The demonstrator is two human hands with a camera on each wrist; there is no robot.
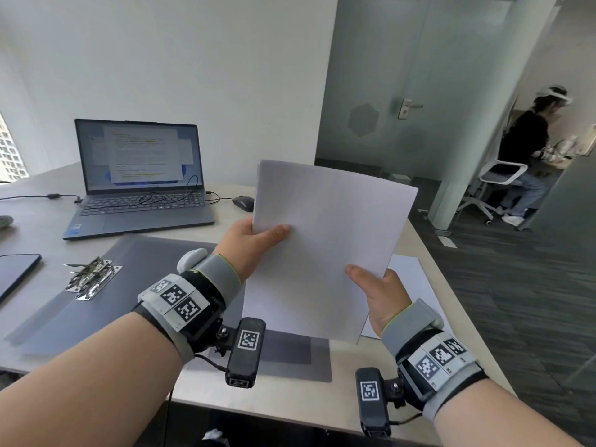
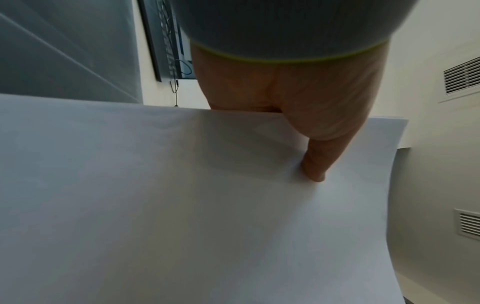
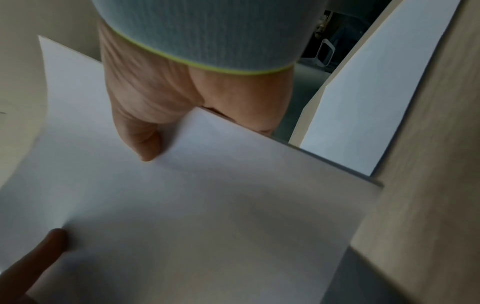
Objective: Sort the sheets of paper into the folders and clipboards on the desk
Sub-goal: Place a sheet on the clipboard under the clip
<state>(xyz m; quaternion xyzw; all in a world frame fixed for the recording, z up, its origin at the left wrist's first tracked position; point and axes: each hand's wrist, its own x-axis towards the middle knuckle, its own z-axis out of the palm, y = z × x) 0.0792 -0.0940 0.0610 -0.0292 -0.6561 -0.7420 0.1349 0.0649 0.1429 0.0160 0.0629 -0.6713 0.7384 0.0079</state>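
1. A blank sheet of paper is held up in the air, just above the grey clipboard on the desk.
2. Its left edge is pinched by the left hand, thumb on top.
3. Its lower right edge is pinched by the right hand, thumb on top too.
4. Another sheet is left flat on the desk, right of the clipboard.

Office room, pale wooden desk with open grey laptop, black computer mouse, frosted glass door, white swivel chair, dark carpet tiles
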